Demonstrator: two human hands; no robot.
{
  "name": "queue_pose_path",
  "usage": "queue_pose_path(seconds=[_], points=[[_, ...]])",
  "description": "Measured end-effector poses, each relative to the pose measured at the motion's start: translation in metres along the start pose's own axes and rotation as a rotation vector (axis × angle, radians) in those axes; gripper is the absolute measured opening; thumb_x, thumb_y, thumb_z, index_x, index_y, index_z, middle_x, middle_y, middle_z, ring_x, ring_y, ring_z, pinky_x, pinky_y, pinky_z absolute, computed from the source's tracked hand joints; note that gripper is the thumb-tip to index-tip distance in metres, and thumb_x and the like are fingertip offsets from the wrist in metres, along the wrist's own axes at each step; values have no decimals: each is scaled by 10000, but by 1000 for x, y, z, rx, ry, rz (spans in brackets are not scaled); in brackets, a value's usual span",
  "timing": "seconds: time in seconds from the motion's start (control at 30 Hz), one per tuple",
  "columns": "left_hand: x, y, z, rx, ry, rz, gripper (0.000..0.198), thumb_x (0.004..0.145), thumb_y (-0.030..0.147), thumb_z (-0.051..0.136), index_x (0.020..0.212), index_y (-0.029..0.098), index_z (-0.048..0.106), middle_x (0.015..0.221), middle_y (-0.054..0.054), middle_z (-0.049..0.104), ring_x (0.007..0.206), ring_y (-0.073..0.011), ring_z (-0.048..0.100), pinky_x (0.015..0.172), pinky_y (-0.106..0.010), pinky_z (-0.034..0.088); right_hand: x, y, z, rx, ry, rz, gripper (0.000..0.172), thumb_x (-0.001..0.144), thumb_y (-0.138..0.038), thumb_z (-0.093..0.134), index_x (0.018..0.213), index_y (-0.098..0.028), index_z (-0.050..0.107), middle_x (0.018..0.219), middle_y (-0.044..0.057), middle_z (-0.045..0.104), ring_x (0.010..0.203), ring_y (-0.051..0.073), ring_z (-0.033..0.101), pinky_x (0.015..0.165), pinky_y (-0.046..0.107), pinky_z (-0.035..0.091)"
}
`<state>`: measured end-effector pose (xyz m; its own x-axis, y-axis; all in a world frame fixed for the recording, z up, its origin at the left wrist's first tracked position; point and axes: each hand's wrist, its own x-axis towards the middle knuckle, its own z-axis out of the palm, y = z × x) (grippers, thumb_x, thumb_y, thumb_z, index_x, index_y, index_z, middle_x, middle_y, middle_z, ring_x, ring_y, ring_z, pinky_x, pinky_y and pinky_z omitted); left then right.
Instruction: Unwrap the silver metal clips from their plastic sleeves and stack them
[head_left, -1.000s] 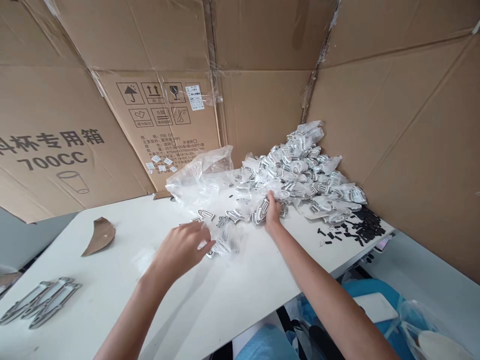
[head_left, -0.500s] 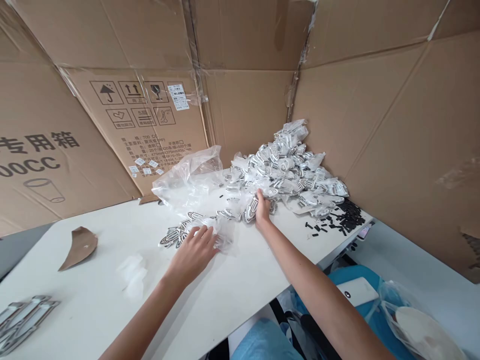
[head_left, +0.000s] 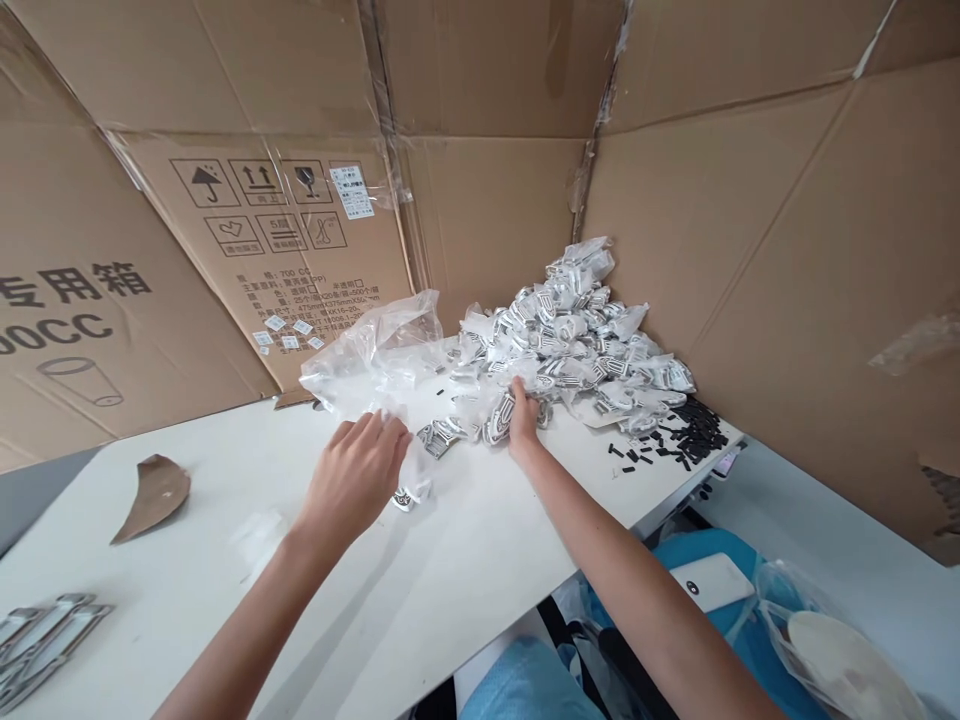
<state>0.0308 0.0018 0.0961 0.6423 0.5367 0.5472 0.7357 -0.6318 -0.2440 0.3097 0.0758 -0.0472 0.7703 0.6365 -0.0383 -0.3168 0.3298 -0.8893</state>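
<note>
My left hand (head_left: 356, 475) hovers over the white table (head_left: 465, 560), its fingers closed on small clear packets (head_left: 411, 482) with black-and-white pieces inside. My right hand (head_left: 523, 420) reaches to the near edge of a large heap of the same bagged pieces (head_left: 581, 335) in the far right corner, fingers curled onto one packet. More loose packets (head_left: 442, 435) lie between the two hands. A crumpled clear plastic bag (head_left: 375, 355) lies behind my left hand.
Cardboard sheets (head_left: 750, 220) wall the table at the back and right. Small black parts (head_left: 679, 435) are scattered at the right edge. A brown scrap (head_left: 150, 490) and grey metal pieces (head_left: 41, 640) lie at the left. A white phone (head_left: 712, 580) rests below the table.
My left hand has lifted off the table with some packets and drawn slightly left. My right hand stays at the heap's edge. The view has shifted a little right.
</note>
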Motion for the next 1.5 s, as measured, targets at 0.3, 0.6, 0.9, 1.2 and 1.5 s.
queue_pose_path(seconds=[0.3, 0.6, 0.9, 1.2, 1.5], points=[[10, -10, -22, -169, 94, -563, 423, 1071, 438, 498, 700, 242, 444, 612, -1, 504, 564, -197, 422, 609, -325, 287, -2, -3, 0, -4, 36, -7, 549, 900, -663, 731, 1122, -161, 738, 1242, 148, 809, 1206, 285, 731, 969, 330, 558], [53, -17, 5, -338, 98, -767, 165, 984, 383, 677, 946, 234, 618, 736, -20, 679, 695, -253, 621, 681, -323, 385, -4, -5, 1, -27, 24, -40, 520, 900, -644, 721, 1070, -153, 755, 1180, 149, 821, 1190, 289, 739, 944, 320, 558], [39, 23, 53, 60, -7, -227, 402, 992, -25, 413, 1161, 160, 727, 1058, -158, 728, 978, -306, 672, 757, -377, 446, -2, -5, 5, -40, 37, -57, 536, 897, -661, 712, 1046, -149, 770, 1117, 144, 831, 1110, 288, 757, 884, 327, 568], [45, 51, 93, -10, -359, 152, 118, 998, 227, 690, 993, 188, 801, 1148, -147, 723, 1126, -345, 660, 912, -452, 496, 3, -2, 6, -38, 31, -73, 550, 880, -665, 709, 1026, -143, 803, 1129, 151, 839, 1155, 312, 752, 920, 327, 556], [57, 39, 107, -53, -370, 96, 152, 983, 154, 650, 1010, 183, 796, 1153, -159, 735, 1115, -343, 689, 881, -439, 507, 3, -2, 7, -37, 25, -80, 527, 877, -658, 706, 965, -145, 792, 1093, 153, 842, 1128, 303, 762, 906, 313, 555]])
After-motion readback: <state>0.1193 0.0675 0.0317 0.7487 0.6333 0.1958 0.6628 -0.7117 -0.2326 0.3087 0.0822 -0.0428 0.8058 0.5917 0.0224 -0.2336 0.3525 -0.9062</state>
